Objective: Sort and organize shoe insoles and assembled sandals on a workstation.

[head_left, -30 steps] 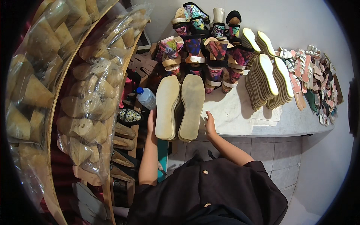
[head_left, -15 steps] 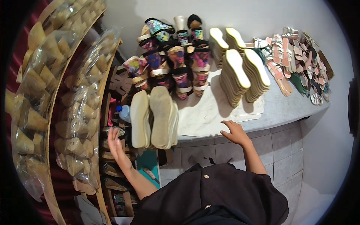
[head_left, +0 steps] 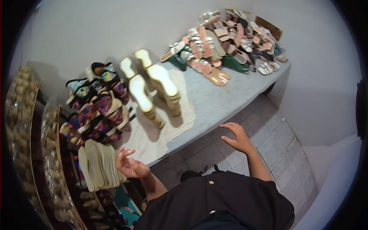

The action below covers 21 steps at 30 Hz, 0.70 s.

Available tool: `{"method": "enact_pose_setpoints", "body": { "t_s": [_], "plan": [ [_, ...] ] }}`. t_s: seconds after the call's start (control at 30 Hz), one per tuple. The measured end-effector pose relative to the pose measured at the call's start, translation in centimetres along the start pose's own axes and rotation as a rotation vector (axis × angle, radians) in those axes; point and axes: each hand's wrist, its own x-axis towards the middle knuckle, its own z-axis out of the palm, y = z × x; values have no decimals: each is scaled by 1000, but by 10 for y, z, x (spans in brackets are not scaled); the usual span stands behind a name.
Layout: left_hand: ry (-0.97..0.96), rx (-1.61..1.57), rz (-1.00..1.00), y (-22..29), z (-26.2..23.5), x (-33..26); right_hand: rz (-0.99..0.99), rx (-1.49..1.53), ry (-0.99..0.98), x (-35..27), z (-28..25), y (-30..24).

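My left hand [head_left: 130, 164] hangs open, fingers curled, just in front of a stack of pale shoe soles [head_left: 99, 165] at the near left corner of the grey counter [head_left: 222, 99]. It holds nothing and does not touch the stack. My right hand [head_left: 237, 137] is open with fingers spread, in the air below the counter's front edge, over the tiled floor. Two taller stacks of cream soles [head_left: 161, 92] stand in the middle of the counter on a light cloth [head_left: 143, 142].
Colourful patterned sandals [head_left: 96, 107] are heaped at the counter's left. A pile of pink, white and green sandals [head_left: 226, 42] lies at the far right end. Shelves with bagged items [head_left: 50, 161] run along the left. Grey floor tiles [head_left: 276, 153] are on the right.
The view has swung to the right. Both hands have come off the pale sole stack and pulled back from the counter, the right one moving out over the floor.
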Motion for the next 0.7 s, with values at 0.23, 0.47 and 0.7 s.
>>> {"method": "enact_pose_setpoints", "body": {
  "t_s": [0.23, 0.47, 0.7],
  "plan": [
    [-300, -92, -69, -1, 127, -47, -35, 50, 206, 15, -40, 62],
    [-447, -214, -227, -41, 228, -82, -50, 47, 53, 86, -71, 111],
    [-641, -133, -308, -61, 348, -92, -97, 12, -42, 176, -107, 176]
  ]
}}
